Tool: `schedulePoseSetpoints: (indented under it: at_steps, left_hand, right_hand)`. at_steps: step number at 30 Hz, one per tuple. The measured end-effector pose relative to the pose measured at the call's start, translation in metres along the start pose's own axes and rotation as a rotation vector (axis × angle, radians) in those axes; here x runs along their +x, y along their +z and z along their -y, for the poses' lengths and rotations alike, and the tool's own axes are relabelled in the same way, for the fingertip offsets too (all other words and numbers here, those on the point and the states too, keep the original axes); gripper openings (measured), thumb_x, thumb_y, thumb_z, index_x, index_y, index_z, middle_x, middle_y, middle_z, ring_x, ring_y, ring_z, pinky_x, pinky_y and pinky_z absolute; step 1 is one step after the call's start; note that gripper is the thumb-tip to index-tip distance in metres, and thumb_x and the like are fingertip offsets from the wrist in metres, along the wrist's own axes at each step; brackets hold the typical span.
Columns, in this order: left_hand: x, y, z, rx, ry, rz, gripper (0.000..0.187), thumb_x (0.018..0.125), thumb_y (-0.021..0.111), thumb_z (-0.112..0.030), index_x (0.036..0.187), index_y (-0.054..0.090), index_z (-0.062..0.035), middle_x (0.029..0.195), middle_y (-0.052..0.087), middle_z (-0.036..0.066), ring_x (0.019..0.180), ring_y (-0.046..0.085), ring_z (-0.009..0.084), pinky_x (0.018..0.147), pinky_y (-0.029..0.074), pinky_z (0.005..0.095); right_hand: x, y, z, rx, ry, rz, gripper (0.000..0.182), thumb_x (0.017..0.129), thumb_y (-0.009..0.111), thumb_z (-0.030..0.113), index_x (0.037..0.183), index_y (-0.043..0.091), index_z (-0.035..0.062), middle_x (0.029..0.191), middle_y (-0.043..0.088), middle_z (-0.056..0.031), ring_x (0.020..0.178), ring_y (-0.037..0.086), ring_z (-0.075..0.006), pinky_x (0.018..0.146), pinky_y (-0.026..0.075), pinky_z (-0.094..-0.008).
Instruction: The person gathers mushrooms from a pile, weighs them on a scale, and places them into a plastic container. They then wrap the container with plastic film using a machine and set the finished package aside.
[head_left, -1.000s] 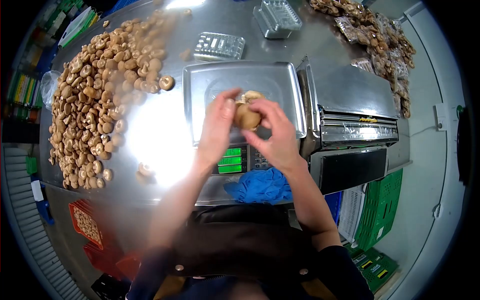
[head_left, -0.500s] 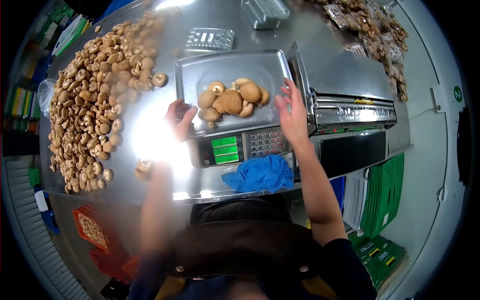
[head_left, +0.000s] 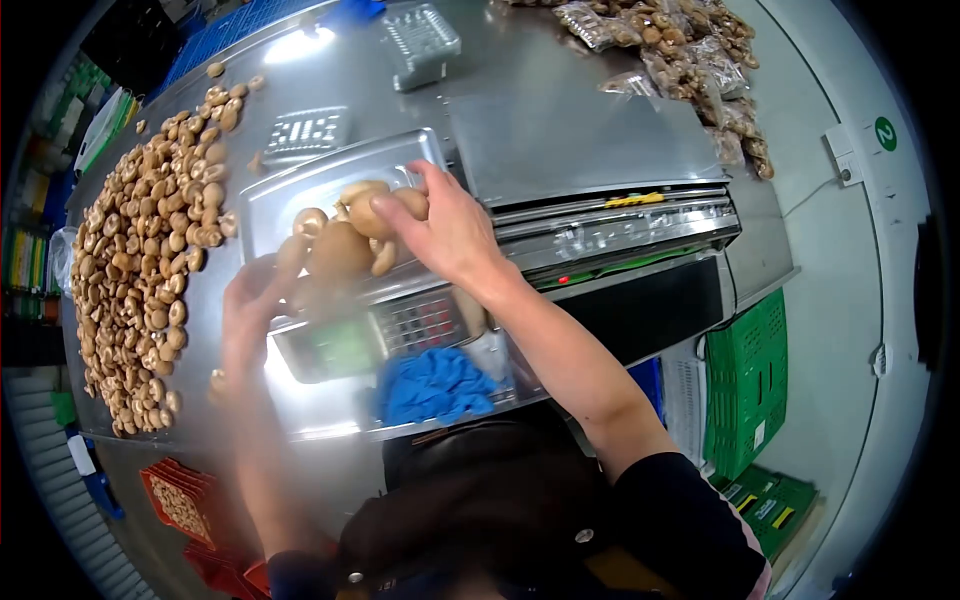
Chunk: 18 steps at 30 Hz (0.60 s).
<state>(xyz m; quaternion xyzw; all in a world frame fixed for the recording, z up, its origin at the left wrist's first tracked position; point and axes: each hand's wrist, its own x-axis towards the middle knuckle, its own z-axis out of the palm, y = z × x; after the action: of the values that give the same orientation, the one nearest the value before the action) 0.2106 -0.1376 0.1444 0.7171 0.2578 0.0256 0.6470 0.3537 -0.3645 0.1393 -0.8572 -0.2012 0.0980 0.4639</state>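
A small heap of brown mushrooms sits between my two hands, over the metal pan of a weighing scale. My right hand is closed on the heap's right side, its thumb across a mushroom and fingers behind. On the left side, my left hand curls against the mushrooms, partly smeared by blur. Whether the heap is lifted off the pan is hard to tell. Below the pan are the scale's blurred green display and keypad. A crumpled blue cloth lies in front of the scale.
A large mushroom pile covers the table's left. Clear plastic trays lie behind the scale; another clear tray is farther back. A wrapping machine stands at right, with bagged mushrooms beyond. Green crates stand at lower right.
My hands have closed in from the pan's edges onto the mushrooms. The view has turned, so the scale and table appear farther left and tilted.
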Motion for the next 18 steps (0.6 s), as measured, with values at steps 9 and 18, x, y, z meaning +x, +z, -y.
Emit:
schedulePoseSetpoints:
  at_steps: [9,18]
  left_hand:
    - [0.064,0.221,-0.062,-0.02,0.109,0.228,0.054,0.085,0.07,-0.025,0.122,0.051,0.0098,0.085,0.064,0.008,0.072,0.063,0.0148,0.062,0.054,0.0265]
    - [0.096,0.348,-0.08,-0.021,-0.031,0.253,0.049,0.087,0.068,-0.017,0.122,0.049,0.0115,0.09,0.064,0.014,0.069,0.063,0.0159,0.063,0.053,0.0264]
  right_hand:
    - [0.029,-0.212,-0.129,0.036,0.091,-0.15,0.072,0.087,0.061,0.053,0.13,0.049,-0.0031,0.115,0.062,-0.0258,0.109,0.061,-0.0337,0.094,0.046,-0.0381]
    - [0.045,-0.313,-0.215,0.003,0.174,-0.085,0.067,0.09,0.057,0.05,0.128,0.051,-0.0046,0.114,0.063,-0.0211,0.103,0.063,-0.0269,0.09,0.047,-0.0354]
